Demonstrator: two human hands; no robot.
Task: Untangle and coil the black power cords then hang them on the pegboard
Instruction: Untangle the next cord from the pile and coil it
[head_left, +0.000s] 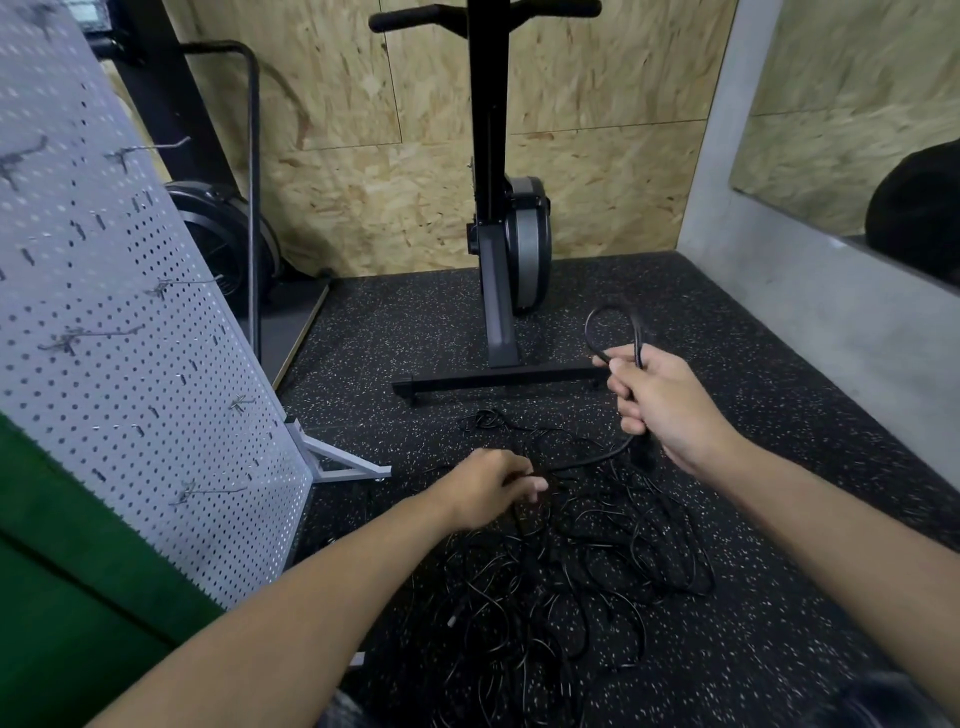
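A tangled heap of black power cords (571, 561) lies on the speckled black rubber floor in front of me. My right hand (660, 405) grips one thicker black cord, with a small loop (613, 327) standing up above the fist and the rest trailing down to the heap. My left hand (493, 488) is lower and to the left, fingers curled and pinching a strand of that same cord just above the pile. The grey pegboard (130, 332) stands upright on the left with several bare metal hooks.
A black exercise machine (498, 260) stands on its crossbar base (498, 384) just behind the cords. A second machine (218, 239) sits back left. The pegboard's white foot (343, 467) juts onto the floor. A concrete wall (810, 291) bounds the right.
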